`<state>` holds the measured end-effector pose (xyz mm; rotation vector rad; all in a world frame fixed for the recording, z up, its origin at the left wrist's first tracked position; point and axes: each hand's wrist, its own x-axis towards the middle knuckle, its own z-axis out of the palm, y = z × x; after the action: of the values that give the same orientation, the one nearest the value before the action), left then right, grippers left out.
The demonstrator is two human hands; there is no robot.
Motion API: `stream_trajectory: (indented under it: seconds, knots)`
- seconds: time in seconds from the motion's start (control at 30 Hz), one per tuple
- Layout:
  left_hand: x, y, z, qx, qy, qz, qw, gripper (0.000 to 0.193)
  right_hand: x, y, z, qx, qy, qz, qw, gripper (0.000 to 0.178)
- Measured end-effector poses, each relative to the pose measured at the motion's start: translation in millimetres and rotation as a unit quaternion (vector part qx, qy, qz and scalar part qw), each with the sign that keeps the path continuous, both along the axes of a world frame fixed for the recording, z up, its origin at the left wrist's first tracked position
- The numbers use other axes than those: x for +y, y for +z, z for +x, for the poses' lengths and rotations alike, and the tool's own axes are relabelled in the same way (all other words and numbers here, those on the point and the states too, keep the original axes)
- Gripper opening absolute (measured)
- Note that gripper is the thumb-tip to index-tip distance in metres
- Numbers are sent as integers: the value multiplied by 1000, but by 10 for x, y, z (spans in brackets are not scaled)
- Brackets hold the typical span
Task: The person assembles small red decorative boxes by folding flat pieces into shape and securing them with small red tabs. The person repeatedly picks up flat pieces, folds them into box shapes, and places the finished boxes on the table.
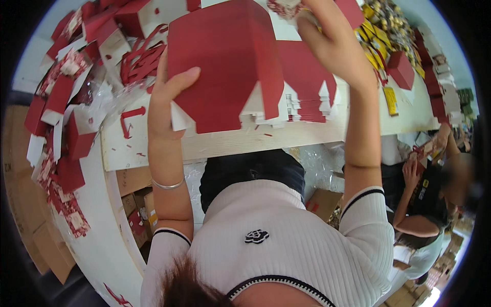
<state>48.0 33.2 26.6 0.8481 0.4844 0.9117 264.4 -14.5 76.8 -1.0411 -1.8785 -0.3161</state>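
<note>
My left hand [171, 94] grips the left side of a partly folded red cardboard box [220, 61], its thumb lying over the front. White-backed flaps show along the box's lower edge. At the top edge of the view, my right hand [325, 46] is bent inward, its fingers mostly cut off. It appears closed on a floral-printed card piece [285, 7], just beyond the red box's upper right corner. Behind and right of the box, a stack of flat red box blanks [309, 77] with white notched edges lies on the white table [245, 137].
Finished-looking red boxes [79, 134] and floral cards [69, 212] crowd the left. Red cut strips [140, 64] and clear plastic [112, 94] lie nearby. Yellow packets [376, 38] pile at the upper right beside a small red box [401, 69]. A co-worker's hands [413, 166] work at right.
</note>
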Motion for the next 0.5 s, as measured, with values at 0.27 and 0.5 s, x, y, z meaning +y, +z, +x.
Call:
stream_trajectory:
  seconds: [0.27, 0.5]
  knots:
    - [-32, 98, -199, 143, -51, -17, 988, 61, -376, -166, -338, -106, 76, -162, 978, 72]
    - [166, -42, -293, 117, -19, 405, 907, 120, -269, -292, -326, 265, 208, -221, 915, 70]
